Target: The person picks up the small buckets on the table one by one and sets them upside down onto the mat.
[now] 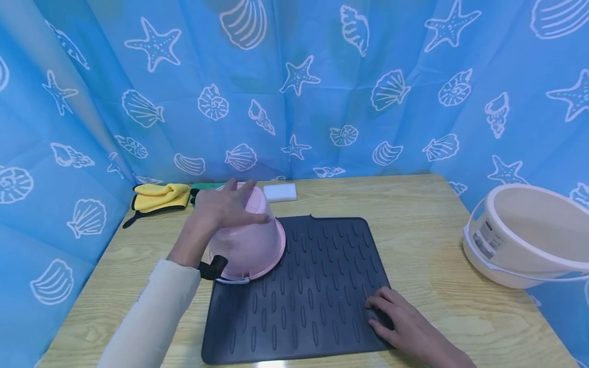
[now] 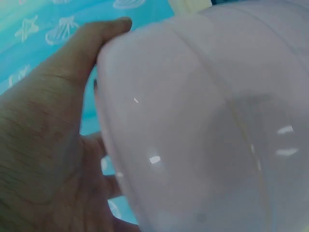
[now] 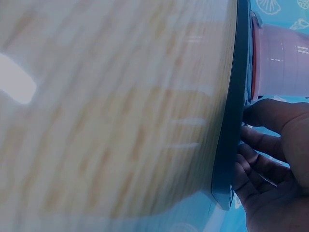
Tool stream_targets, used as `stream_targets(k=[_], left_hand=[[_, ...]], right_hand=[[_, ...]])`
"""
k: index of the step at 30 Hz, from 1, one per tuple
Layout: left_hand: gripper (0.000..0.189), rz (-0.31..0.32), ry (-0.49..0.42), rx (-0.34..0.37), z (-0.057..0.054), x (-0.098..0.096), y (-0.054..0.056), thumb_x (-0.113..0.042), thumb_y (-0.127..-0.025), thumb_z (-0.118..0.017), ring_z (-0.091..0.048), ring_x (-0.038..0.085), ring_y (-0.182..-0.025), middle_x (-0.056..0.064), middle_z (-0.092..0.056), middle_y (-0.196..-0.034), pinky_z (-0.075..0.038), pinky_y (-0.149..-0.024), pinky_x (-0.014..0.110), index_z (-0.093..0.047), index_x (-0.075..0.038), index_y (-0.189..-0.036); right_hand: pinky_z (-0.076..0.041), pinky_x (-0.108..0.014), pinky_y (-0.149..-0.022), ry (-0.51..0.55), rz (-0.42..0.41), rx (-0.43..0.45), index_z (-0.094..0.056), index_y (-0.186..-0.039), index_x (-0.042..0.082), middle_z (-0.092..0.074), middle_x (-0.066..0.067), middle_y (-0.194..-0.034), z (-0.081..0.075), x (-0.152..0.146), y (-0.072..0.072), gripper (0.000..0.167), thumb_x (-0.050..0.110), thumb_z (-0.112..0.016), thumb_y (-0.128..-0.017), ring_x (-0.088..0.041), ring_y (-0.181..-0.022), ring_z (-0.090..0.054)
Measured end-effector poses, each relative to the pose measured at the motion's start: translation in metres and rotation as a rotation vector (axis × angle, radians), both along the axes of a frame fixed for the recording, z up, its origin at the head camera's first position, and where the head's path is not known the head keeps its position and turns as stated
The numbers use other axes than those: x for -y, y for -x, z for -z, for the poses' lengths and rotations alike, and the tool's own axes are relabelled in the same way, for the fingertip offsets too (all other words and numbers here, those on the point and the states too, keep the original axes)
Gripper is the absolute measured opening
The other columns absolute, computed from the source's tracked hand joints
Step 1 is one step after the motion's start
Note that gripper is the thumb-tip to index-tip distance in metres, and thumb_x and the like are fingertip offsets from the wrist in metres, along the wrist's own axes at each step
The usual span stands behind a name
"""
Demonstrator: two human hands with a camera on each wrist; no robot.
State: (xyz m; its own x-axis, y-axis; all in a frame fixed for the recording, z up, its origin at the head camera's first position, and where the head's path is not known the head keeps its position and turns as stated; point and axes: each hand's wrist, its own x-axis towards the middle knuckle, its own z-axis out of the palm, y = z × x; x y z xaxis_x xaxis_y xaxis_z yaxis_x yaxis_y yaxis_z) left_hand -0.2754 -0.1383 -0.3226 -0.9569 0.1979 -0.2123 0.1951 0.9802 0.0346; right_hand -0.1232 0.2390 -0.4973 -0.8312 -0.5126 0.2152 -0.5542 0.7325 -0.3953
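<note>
A pink bucket [image 1: 246, 248] stands upside down on the back left of a black ridged mat [image 1: 317, 276], its wide rim facing down and its handle hanging at the front. My left hand [image 1: 232, 207] is at its upturned base, thumb stretched along the right side and fingers spread over the far edge. In the left wrist view the bucket's smooth side [image 2: 193, 121] fills most of the frame, with a gap between palm and base. My right hand [image 1: 405, 322] rests at the mat's right front edge, bent fingertips touching it; the right wrist view shows nothing held.
A cream bucket [image 1: 501, 250] with a handle stands upright at the right table edge. Behind the pink bucket lie a yellow cloth [image 1: 161, 197], a green cloth [image 1: 207, 186] and a white block [image 1: 279, 192]. A blue shell-patterned curtain [image 1: 299, 112] encloses the wooden table [image 1: 432, 230].
</note>
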Motion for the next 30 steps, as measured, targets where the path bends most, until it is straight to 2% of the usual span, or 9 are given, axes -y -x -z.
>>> stream_targets(k=[1, 3, 5, 6, 8, 11, 18, 24, 30], left_hand=[[0.104, 0.002, 0.007, 0.000, 0.000, -0.001, -0.002, -0.086, -0.079, -0.047, -0.059, 0.029, -0.067, 0.016, -0.021, -0.163, -0.038, -0.051, 0.037, -0.019, -0.029, -0.161], [0.103, 0.008, 0.001, 0.000, 0.000, -0.003, -0.007, -0.085, -0.081, -0.045, -0.064, 0.036, -0.078, 0.017, -0.018, -0.164, -0.047, -0.060, 0.042, -0.017, -0.027, -0.162], [0.100, 0.010, -0.017, -0.009, -0.002, -0.004, -0.012, -0.082, -0.084, -0.045, -0.060, 0.049, -0.108, 0.019, -0.017, -0.164, -0.051, -0.083, 0.057, -0.016, -0.025, -0.162], [0.099, 0.013, -0.031, -0.021, -0.003, -0.004, -0.014, -0.081, -0.085, -0.046, -0.049, 0.056, -0.123, 0.019, -0.017, -0.164, -0.042, -0.095, 0.067, -0.017, -0.025, -0.162], [0.097, 0.025, -0.054, -0.058, -0.003, -0.003, -0.017, -0.078, -0.086, -0.049, -0.024, 0.061, -0.138, 0.019, -0.020, -0.163, -0.020, -0.100, 0.081, -0.019, -0.025, -0.162], [0.091, 0.072, -0.099, -0.150, -0.002, -0.004, -0.022, -0.074, -0.088, -0.053, -0.021, 0.059, -0.140, 0.015, -0.029, -0.161, -0.012, -0.098, 0.085, -0.025, -0.027, -0.161], [0.068, 0.292, -0.352, -0.408, 0.010, -0.014, -0.038, -0.051, -0.092, -0.065, -0.051, 0.038, -0.128, 0.010, -0.054, -0.143, -0.037, -0.103, 0.065, -0.048, -0.020, -0.150], [0.058, 0.371, -0.537, -0.458, 0.023, -0.028, -0.046, -0.040, -0.092, -0.070, -0.057, 0.028, -0.122, 0.008, -0.060, -0.135, -0.048, -0.100, 0.049, -0.056, -0.017, -0.143], [0.053, 0.408, -0.593, -0.515, 0.036, -0.043, -0.054, -0.038, -0.092, -0.069, -0.058, 0.024, -0.121, 0.003, -0.061, -0.134, -0.048, -0.100, 0.044, -0.058, -0.018, -0.141]], right_hand=[[-0.050, -0.028, -0.070, 0.000, -0.002, 0.001, -0.070, -0.105, 0.015, -0.050, 0.011, -0.103, 0.000, 0.000, 0.000, 0.023, 0.015, -0.080, -0.084, -0.004, -0.088, -0.049], [-0.050, -0.028, -0.071, 0.001, -0.004, 0.002, -0.070, -0.105, 0.016, -0.050, 0.011, -0.103, 0.001, -0.001, 0.000, 0.023, 0.015, -0.080, -0.084, -0.004, -0.088, -0.049], [-0.050, -0.027, -0.071, 0.009, -0.011, -0.009, -0.070, -0.105, 0.016, -0.051, 0.011, -0.104, 0.003, -0.001, -0.001, 0.024, 0.014, -0.080, -0.084, -0.004, -0.089, -0.050], [-0.050, -0.027, -0.070, 0.013, -0.012, -0.013, -0.070, -0.105, 0.016, -0.051, 0.011, -0.104, 0.003, -0.001, -0.001, 0.024, 0.014, -0.080, -0.084, -0.004, -0.089, -0.050], [-0.050, -0.027, -0.071, 0.017, -0.013, -0.016, -0.069, -0.105, 0.016, -0.051, 0.011, -0.104, 0.003, -0.001, -0.001, 0.024, 0.014, -0.080, -0.083, -0.004, -0.089, -0.050], [-0.049, -0.027, -0.070, 0.017, -0.007, -0.008, -0.069, -0.105, 0.015, -0.051, 0.011, -0.104, 0.002, -0.002, -0.002, 0.023, 0.014, -0.080, -0.084, -0.004, -0.088, -0.050], [-0.050, -0.028, -0.070, 0.023, -0.016, -0.025, -0.069, -0.105, 0.015, -0.051, 0.010, -0.103, 0.001, -0.004, -0.002, 0.024, 0.013, -0.080, -0.084, -0.005, -0.088, -0.050], [-0.050, -0.028, -0.071, 0.029, -0.021, -0.039, -0.070, -0.104, 0.016, -0.050, 0.011, -0.103, 0.000, -0.003, -0.001, 0.023, 0.014, -0.080, -0.084, -0.004, -0.088, -0.050], [-0.050, -0.028, -0.072, -0.003, 0.016, -0.002, -0.070, -0.106, 0.017, -0.049, 0.012, -0.104, 0.000, -0.002, -0.002, 0.022, 0.016, -0.079, -0.086, -0.004, -0.089, -0.048]])
